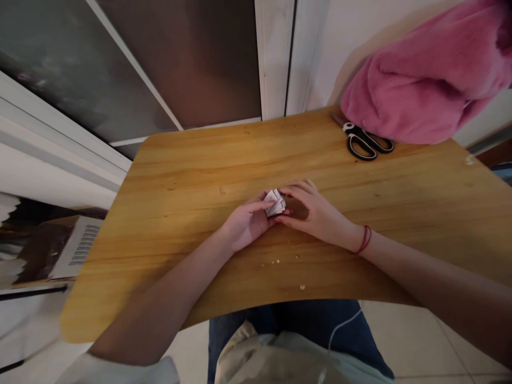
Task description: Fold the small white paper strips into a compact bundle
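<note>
Wooden table, dark panels beyond; far-right pink cloth cut off. Left hand pinches paper pieces; right hand curled alongside, grip unclear.

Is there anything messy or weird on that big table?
Yes, a little: tiny white scraps lie loose on the yellow-brown wooden table, near the person's side. They look like dropped crumbs, though they're too small to identify. Nothing else clearly looks wrong.

Wooden table mid-frame; blk-handled scissors upper R, pink fuzzy cloth beside; tiny white bits, poss. paper, lower ctr.
</note>
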The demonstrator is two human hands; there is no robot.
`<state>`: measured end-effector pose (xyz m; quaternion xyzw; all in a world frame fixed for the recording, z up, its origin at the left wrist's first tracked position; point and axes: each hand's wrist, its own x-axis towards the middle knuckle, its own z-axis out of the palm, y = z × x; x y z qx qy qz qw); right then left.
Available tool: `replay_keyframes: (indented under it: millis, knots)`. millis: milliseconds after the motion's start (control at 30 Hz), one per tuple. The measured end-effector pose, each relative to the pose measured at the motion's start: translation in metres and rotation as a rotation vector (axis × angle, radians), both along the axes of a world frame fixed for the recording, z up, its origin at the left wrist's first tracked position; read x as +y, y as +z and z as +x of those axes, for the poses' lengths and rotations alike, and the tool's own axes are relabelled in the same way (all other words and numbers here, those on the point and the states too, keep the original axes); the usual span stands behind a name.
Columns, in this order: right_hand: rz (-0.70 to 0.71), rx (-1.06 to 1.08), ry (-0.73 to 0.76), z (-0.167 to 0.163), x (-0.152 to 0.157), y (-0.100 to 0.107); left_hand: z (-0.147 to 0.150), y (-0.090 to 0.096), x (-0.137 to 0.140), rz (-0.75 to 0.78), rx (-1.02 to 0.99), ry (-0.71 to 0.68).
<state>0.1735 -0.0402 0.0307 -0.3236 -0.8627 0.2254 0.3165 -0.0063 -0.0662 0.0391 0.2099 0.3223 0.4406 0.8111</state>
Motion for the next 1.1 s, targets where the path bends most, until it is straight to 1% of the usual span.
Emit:
replay_keyframes:
  millis: [233,433,600,733,1100]
  knots:
    - [-0.112,0.016,0.007,0.0013,-0.0025,0.0043,0.0002,0.0011,-0.0003,-0.022,0.016,0.004]
    - [-0.055,0.03,0.001,0.0012,-0.0019,0.0029,-0.0001,-0.0002,0.0007,-0.04,0.01,0.045]
    - [-0.047,0.04,-0.007,0.0007,-0.002,0.0028,-0.0006,-0.0014,0.0008,-0.019,-0.016,0.021]
    - [-0.044,0.036,-0.025,0.0011,-0.0017,0.0026,-0.0012,-0.0025,0.0008,-0.039,-0.017,0.029]
    - [-0.021,0.07,-0.068,0.0058,0.002,0.0083,-0.0023,-0.003,0.0043,-0.105,-0.008,0.125]
